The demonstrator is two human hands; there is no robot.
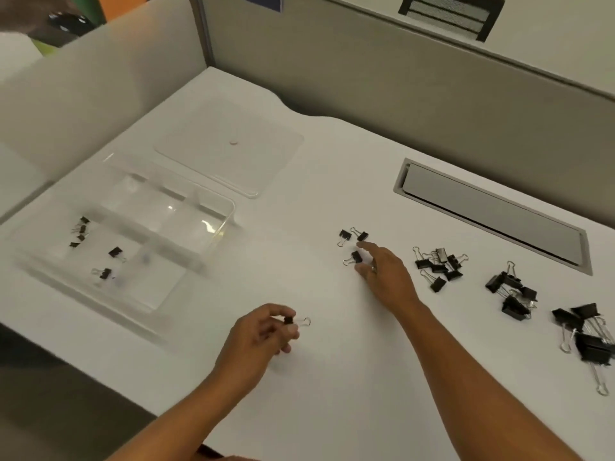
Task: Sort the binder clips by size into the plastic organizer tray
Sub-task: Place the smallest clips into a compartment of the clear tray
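Observation:
A clear plastic organizer tray [213, 224] sits at the left of the white desk, with several tiny black clips [80, 229] in its far-left compartment and two small clips [111, 261] in a nearer one. My left hand [258, 337] pinches a small black binder clip [293, 321] above the desk. My right hand [382, 271] reaches out with fingers extended, its fingertips at a small clip [354, 257]; two more small clips [352, 235] lie just beyond. To the right lie piles of medium clips [437, 266], larger clips [512, 292] and the largest clips [585, 334].
The tray's clear lid [266, 161] lies flat behind the tray. A grey cable hatch [492, 214] is set into the desk at the back right. Beige partition walls [366, 78] close off the desk's back and left sides.

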